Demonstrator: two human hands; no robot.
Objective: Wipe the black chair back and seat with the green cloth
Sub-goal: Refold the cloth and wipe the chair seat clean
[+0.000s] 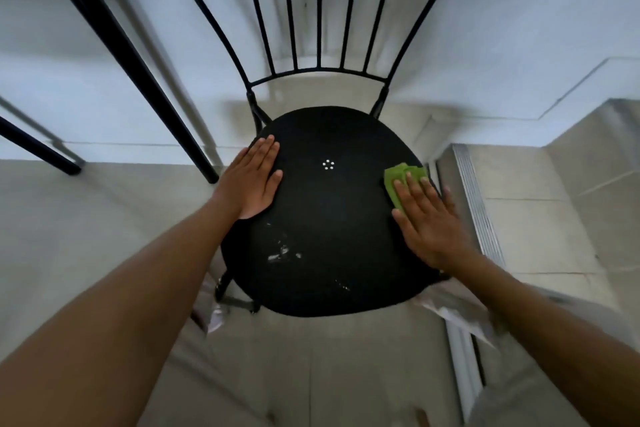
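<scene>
Right hand (433, 222) flat on green cloth (398, 184), seat (329, 211) right edge.

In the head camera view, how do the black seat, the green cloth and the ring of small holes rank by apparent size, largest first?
1. Black seat.
2. Green cloth, though the right hand covers part of it.
3. Ring of small holes.

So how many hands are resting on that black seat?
2. The left hand lies flat and bare on the left side of the black seat. The right hand presses the green cloth near the right edge.
</scene>
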